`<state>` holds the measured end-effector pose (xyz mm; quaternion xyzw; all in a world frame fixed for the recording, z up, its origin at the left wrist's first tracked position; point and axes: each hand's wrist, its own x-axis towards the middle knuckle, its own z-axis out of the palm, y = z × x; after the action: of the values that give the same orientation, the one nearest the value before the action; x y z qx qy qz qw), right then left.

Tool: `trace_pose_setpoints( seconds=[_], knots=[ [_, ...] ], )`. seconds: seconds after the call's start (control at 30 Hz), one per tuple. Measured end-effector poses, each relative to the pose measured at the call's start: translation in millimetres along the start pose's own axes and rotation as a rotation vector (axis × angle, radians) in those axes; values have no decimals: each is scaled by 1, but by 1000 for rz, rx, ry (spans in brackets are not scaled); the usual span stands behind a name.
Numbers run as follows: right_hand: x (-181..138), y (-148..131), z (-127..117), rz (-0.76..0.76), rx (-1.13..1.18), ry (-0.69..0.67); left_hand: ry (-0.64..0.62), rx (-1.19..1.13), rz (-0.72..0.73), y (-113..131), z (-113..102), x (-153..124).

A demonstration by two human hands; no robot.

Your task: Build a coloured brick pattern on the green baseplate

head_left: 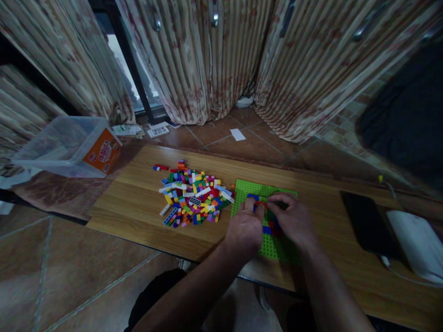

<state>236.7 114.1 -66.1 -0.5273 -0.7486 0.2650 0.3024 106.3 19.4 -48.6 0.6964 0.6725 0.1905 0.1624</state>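
Observation:
A green studded baseplate (pixel 244 186) lies on the wooden table with both hands over it. My left hand (pixel 246 223) is closed at its upper middle, its fingertips pressed around an orange-red toy brick (pixel 262 204). From the other side my right hand (pixel 293 217) bends inward, thumb and fingers drawn together close to that brick; whatever lies between them is hidden. Blue bricks (pixel 252 197) show on the plate just beyond the left fingers. Nearer to me, a blue brick (pixel 266 229) and a red brick (pixel 276 231) sit on the plate, partly covered by the right hand.
A heap of mixed toy bricks (pixel 195 196) spreads left of the plate. On the right lie a black phone (pixel 368 223) and a white device (pixel 413 240) with a cable. A clear plastic bin (pixel 65 143) stands far left. Curtains (pixel 207 60) hang behind the table (pixel 138 198).

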Motion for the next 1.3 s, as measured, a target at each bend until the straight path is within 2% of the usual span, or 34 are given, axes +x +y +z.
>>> trace_pose_setpoints(
  seconds=[0.47, 0.67, 0.87, 1.07, 1.17, 1.3],
  knots=[
    [4, 5, 6, 108, 68, 10, -109, 123, -72, 12, -7, 4],
    [5, 2, 8, 88, 114, 15, -176, 129, -109, 19, -15, 9],
    [6, 2, 9, 93, 128, 27, -166, 144, -126, 20, -17, 9],
    [5, 5, 5, 159, 214, 39, -37, 107, -64, 8, -1, 4],
    [6, 8, -4, 208, 291, 128, 98, 2, -64, 2, 2, 3],
    [9, 10, -15, 261, 338, 255, 347, -229, -54, -7, -12, 5]
  ],
)
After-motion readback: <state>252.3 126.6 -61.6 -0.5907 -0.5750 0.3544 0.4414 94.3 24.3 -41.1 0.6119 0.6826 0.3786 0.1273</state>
